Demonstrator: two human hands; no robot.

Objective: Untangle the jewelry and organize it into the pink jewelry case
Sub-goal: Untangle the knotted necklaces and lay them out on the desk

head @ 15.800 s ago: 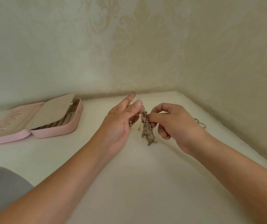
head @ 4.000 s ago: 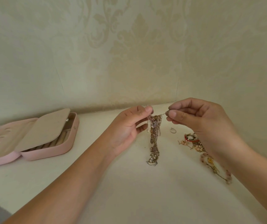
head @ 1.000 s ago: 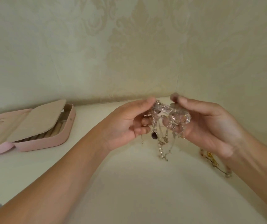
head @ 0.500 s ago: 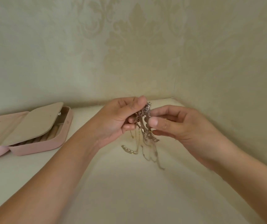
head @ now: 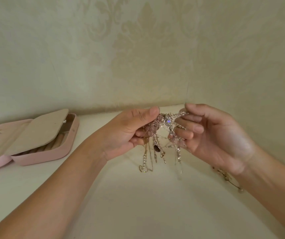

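Observation:
A tangled clump of silver and gold chains (head: 162,133) hangs in the air above the white tabletop, stretched between my two hands. My left hand (head: 129,131) pinches its left side between thumb and curled fingers. My right hand (head: 214,135) holds its right side with thumb and curled fingers, palm turned toward me. Loose chain ends, a dark oval pendant and a pearl strand dangle below. The pink jewelry case (head: 40,149) lies open at the left, its beige inner flap partly raised over ring rolls.
More jewelry (head: 228,178) lies on the white table (head: 138,204) under my right wrist, mostly hidden. Patterned walls meet in a corner just behind my hands. A grey patch shows at the bottom left corner.
My hands have drawn apart, spreading the clump sideways. My right palm has turned up toward me, and the camera view shifted slightly.

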